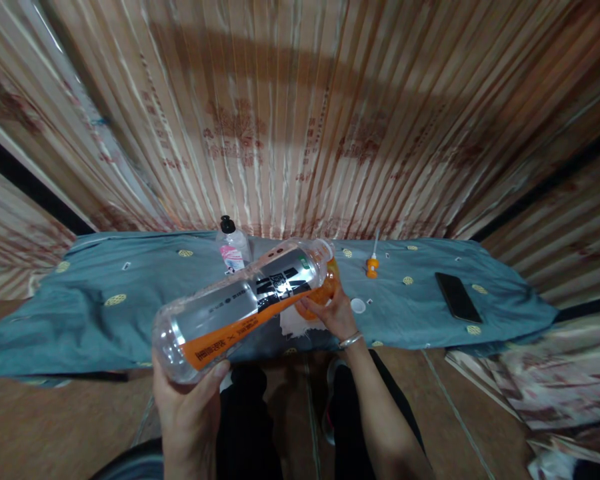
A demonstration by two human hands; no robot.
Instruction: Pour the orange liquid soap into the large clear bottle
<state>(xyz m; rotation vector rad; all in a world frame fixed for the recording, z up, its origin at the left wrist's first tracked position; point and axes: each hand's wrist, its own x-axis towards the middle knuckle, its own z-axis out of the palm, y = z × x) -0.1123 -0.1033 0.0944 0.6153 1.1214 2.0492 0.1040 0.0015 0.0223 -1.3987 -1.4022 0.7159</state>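
Note:
My left hand (187, 393) grips the base of a large clear plastic bottle (240, 307) with an orange and black label, held tilted with its open neck pointing up and to the right. My right hand (333, 313) is at the bottle's neck end, holding an orange piece (327, 288) against it, with a white cloth or paper (294, 321) just below. A white cap (358, 305) lies on the blue cloth beside my right hand. A bracelet sits on my right wrist.
A blue patterned cloth (105, 293) covers a low surface. On it stand a small bottle with a black cap (231, 249), an orange nozzle with a white tip (373, 263) and a black phone (457, 297). Striped curtains hang behind. Papers lie at the lower right.

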